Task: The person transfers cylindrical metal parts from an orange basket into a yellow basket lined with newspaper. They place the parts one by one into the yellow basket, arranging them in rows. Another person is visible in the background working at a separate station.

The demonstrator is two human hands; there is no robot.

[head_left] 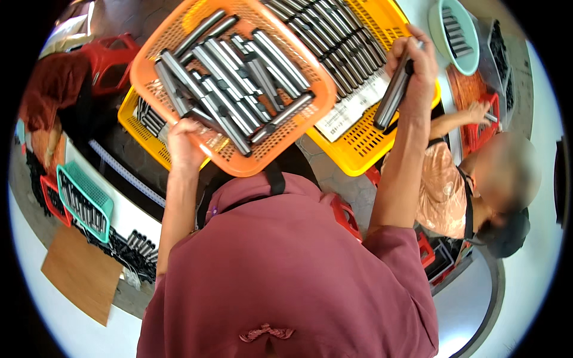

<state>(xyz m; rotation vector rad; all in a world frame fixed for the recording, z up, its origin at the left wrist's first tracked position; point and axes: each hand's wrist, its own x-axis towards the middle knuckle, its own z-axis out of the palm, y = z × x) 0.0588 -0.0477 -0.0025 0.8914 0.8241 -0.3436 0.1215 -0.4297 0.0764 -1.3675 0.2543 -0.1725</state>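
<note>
My left hand [185, 143] is closed round the near left rim of an orange plastic basket [326, 89]. Silver tubes with black parts [224, 74] lie loosely at various angles inside it. Over the right side of a yellow crate [352, 160], my right hand [413, 62] grips a silver-and-black tube [391, 101], which slants down to the left. The crate holds similar tubes [334, 42] packed side by side in rows, and a white printed sheet [352, 113] shows at their near end. The orange basket overlaps this crate's left part.
Below the orange basket sits another yellow basket [128, 113] with tubes. To the right are a mint basin [437, 36] of tubes and a co-worker [444, 197] reaching toward a red tray [477, 140]. At left stand a red stool [113, 62] and a teal basket [98, 194].
</note>
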